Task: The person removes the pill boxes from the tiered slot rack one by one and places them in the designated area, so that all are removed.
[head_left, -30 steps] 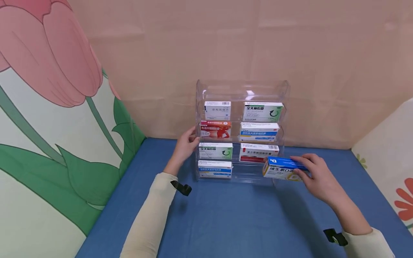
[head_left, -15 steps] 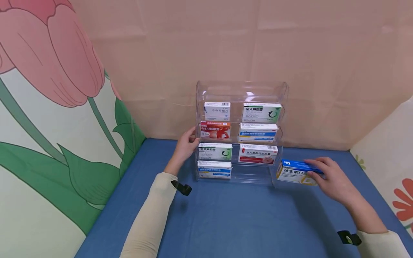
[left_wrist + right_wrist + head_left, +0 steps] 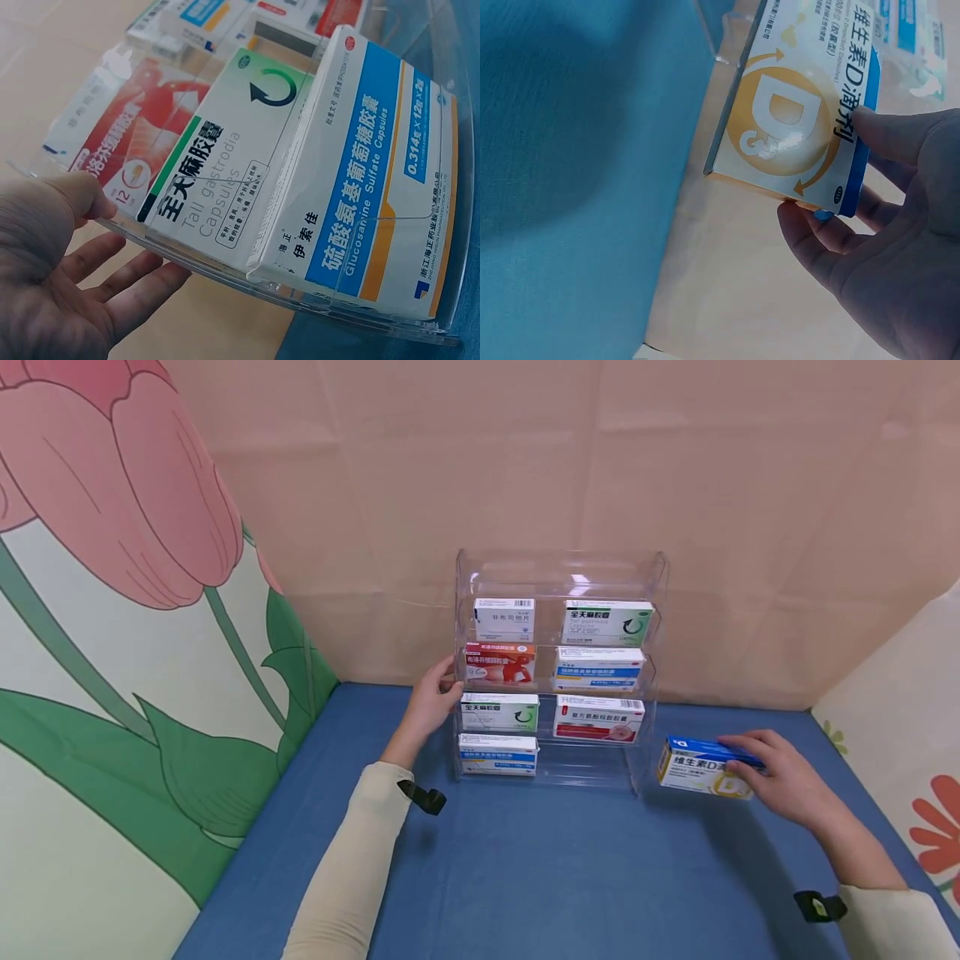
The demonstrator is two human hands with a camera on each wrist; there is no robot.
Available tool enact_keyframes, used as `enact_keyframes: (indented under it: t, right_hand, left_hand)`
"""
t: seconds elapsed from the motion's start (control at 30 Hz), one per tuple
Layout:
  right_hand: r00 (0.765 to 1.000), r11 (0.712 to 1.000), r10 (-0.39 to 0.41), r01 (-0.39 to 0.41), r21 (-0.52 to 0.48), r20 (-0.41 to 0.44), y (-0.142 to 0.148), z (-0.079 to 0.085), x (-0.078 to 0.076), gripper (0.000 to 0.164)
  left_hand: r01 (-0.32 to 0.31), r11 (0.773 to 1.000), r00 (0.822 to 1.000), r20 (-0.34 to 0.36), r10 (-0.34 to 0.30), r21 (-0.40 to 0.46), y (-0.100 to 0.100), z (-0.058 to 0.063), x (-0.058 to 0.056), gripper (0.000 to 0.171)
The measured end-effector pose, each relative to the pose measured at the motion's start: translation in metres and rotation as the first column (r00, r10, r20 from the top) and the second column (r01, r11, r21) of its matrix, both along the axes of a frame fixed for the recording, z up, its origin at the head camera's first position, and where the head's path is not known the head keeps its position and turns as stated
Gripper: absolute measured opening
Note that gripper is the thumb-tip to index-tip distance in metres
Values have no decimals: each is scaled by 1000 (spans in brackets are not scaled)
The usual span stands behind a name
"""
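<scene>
My right hand [image 3: 783,777] pinches a blue, white and yellow vitamin D box [image 3: 701,768] to the right of a clear tiered display rack [image 3: 581,768]. In the right wrist view the thumb lies on the front of the box, marked D3, and the fingers are behind it. With my left hand [image 3: 431,700] I hold the rack's left side edge. In the left wrist view the thumb is on that edge beside a red medicine box [image 3: 142,120], with the other fingers beneath. A green-and-white box [image 3: 217,161] and a blue-striped glucosamine box [image 3: 367,180] sit on the lower tiers.
On the rack's right half stand a green-marked box [image 3: 607,622], a blue-striped box [image 3: 598,668] and a red-and-white box [image 3: 598,718]. A white box [image 3: 504,619] is at upper left. The blue tabletop [image 3: 540,868] meets a beige backdrop [image 3: 375,527].
My right hand has moved right with the vitamin D box, from in front of the rack's lower right corner to beside the rack. The left hand stays on the rack's edge.
</scene>
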State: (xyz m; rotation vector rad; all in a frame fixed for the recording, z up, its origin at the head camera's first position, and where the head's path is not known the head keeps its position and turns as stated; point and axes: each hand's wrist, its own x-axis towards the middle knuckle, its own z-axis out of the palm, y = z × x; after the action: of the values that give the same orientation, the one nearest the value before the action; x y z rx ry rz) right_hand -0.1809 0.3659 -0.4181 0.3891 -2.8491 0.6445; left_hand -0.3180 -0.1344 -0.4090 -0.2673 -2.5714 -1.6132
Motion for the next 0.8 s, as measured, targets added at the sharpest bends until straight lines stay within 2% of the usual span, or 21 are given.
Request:
enact_keyframes:
  t: [0.37, 0.63, 0.8]
  right_hand:
    - [988, 1000, 3, -7, 23, 153, 11, -19, -28, 41]
    - [952, 1000, 4, -11, 21, 305, 15, -28, -48, 42]
    - [941, 1000, -2, 3, -3, 339, 20, -36, -56, 44]
  left_hand:
    - [5, 1000, 999, -32, -6, -16, -2, 1, 3, 58]
    - [5, 1000, 1000, -19, -5, -15, 0, 1, 6, 57]
    - [2, 1000, 1000, -25, -2, -9, 2, 2, 7, 57]
